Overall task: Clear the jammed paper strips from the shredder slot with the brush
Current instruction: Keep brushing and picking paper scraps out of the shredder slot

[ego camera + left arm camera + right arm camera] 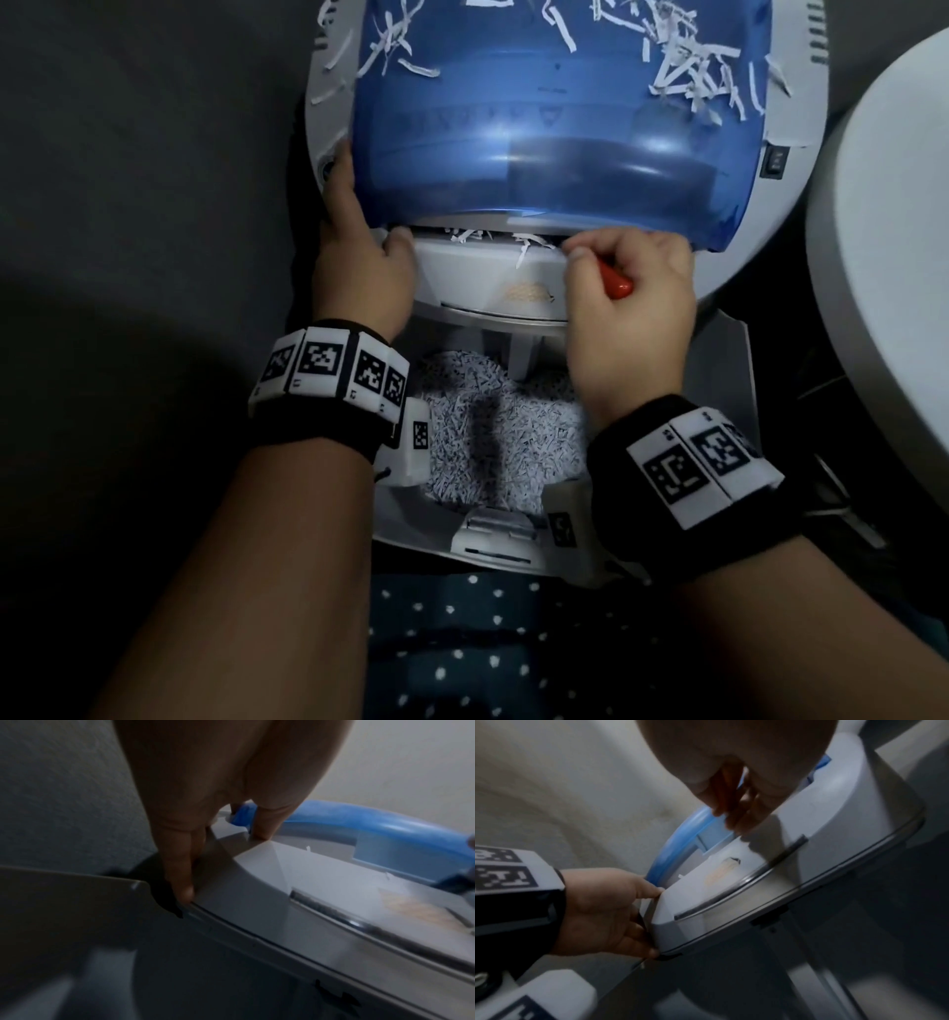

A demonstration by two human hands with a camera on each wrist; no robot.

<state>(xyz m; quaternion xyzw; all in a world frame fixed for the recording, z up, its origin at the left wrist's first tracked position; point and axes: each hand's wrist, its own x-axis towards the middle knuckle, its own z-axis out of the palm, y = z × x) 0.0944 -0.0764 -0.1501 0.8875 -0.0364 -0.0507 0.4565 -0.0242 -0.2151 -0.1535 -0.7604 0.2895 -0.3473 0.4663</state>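
Observation:
The grey shredder head (477, 267) with its blue see-through cover (539, 128) lies tilted over the bin. White paper strips (493, 239) stick out of the slot under the cover's near edge. My left hand (369, 231) grips the head's left edge, thumb on top; my fingers (182, 878) run down its side (282, 882). My right hand (606, 262) holds the brush by its red handle (616, 285) at the slot's right end. The bristles are hidden behind the hand. The red handle (721, 787) shows between my right fingers.
Below the head, the open bin (729, 360) holds a heap of shredded paper (493, 426). More loose strips (693, 56) lie on the cover's far part. A large white rounded object (893, 257) stands close on the right. Dark grey floor (128, 180) lies on the left.

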